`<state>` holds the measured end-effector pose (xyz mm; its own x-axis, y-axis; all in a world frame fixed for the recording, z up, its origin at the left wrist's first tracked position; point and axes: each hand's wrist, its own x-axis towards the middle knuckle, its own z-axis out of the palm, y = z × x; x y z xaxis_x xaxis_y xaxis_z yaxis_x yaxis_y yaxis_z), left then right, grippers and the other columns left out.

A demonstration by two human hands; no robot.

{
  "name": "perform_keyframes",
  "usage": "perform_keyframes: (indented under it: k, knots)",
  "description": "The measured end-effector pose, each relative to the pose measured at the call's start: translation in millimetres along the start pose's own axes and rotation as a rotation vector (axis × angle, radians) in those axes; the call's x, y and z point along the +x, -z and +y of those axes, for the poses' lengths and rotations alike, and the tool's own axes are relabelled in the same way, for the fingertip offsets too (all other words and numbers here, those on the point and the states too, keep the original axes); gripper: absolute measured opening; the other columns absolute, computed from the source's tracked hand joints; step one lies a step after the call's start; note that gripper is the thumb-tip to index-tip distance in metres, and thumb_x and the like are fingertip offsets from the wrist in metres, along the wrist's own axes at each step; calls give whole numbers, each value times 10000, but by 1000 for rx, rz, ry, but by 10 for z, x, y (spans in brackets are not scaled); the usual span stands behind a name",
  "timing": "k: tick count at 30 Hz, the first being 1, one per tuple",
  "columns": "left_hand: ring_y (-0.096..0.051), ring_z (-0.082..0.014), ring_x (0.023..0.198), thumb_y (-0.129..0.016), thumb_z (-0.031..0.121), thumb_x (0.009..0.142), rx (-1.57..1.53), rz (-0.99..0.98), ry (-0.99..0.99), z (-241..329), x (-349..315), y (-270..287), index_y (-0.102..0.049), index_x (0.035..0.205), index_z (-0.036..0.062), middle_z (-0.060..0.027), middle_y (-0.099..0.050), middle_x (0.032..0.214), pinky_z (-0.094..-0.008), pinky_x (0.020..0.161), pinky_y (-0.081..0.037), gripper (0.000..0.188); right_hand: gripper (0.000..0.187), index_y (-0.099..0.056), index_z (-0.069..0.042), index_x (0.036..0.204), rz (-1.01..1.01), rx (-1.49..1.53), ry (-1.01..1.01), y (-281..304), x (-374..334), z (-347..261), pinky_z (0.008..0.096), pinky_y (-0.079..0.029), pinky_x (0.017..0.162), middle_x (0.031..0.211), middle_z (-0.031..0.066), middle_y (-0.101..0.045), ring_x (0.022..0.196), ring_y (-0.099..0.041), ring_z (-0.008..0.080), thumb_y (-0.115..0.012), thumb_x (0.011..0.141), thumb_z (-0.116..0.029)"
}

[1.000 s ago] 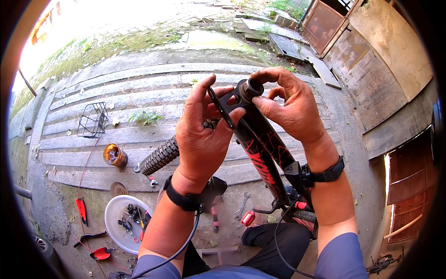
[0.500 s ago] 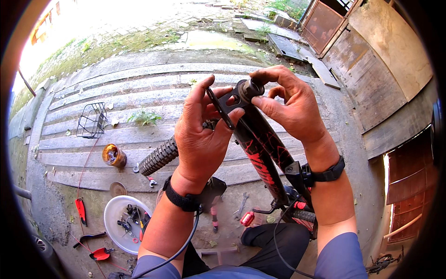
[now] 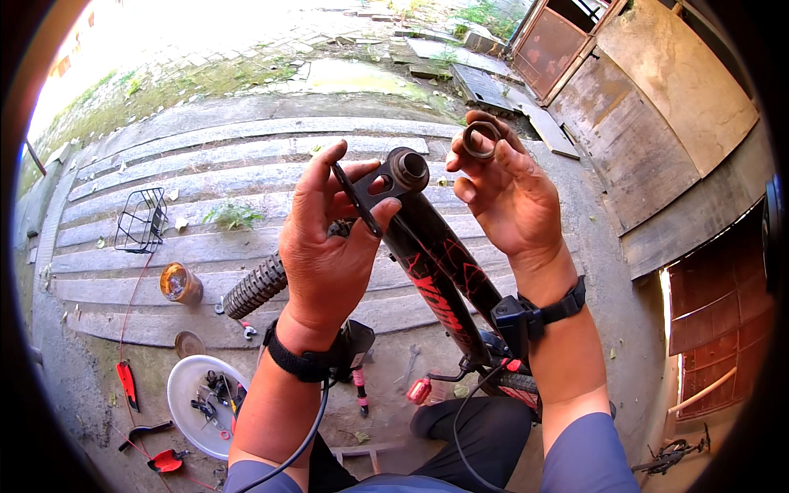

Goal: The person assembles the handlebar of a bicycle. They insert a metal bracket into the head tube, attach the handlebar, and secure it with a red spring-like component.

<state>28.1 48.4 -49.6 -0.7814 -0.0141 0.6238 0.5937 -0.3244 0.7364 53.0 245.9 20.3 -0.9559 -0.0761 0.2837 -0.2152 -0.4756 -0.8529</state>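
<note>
Below my hands a black bicycle frame with red markings [image 3: 436,287] slopes up, its round head tube end [image 3: 408,170] facing me. A flat black slotted bracket [image 3: 362,201] juts left from that end. My left hand [image 3: 320,242] grips the bracket's outer edge between thumb and fingers. To the right, my right hand [image 3: 519,197] pinches a dark metal ring [image 3: 482,155] in its fingertips, raised apart from the tube. The inside of the head tube end shows bare around a raised round rim.
On the ground at left are a white basin [image 3: 174,398] of small parts, a brown jar [image 3: 196,289], a black wire basket [image 3: 141,220] and red-black pieces [image 3: 127,384]. A ribbed black tyre-like part [image 3: 256,287] lies behind my left arm. A red pedal [image 3: 419,390] sticks out low.
The metal ring has come off the head tube end, and my right hand has lifted it up and away. My left hand keeps its grip on the bracket. The whole view has shifted slightly.
</note>
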Motion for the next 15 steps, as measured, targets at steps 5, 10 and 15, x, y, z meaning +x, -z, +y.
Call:
perform_keyframes:
  k: [5, 10, 15]
  knots:
    - [-678, -183, 1006, -740, -35, 823, -3, -3, -14, 3, 5, 5, -414, 1390, 2, -144, -656, 1155, -287, 843, -558, 655, 355, -564, -51, 1284, -25, 12, -24, 43, -2, 22, 260, -478, 687, 1081, 93, -668, 976, -630, 201, -610, 944, -145]
    - [-677, -180, 1007, -746, -32, 820, -10, -1, -20, 0, 7, 1, -420, 1391, 10, -138, -658, 1159, -285, 830, -558, 659, 364, -584, -41, 1267, -58, -511, 107, -42, 15, 9, 225, -471, 686, 1097, 64, -652, 969, -615, 126, -662, 913, -82]
    - [-678, -179, 1006, -749, -31, 816, -5, -5, -20, 2, 3, 9, -423, 1391, 18, -132, -663, 1156, -282, 817, -558, 664, 369, -666, -77, 1180, -178, -1166, 270, -204, 52, -83, 217, -474, 699, 1066, 38, -632, 933, -603, 99, -716, 820, -11]
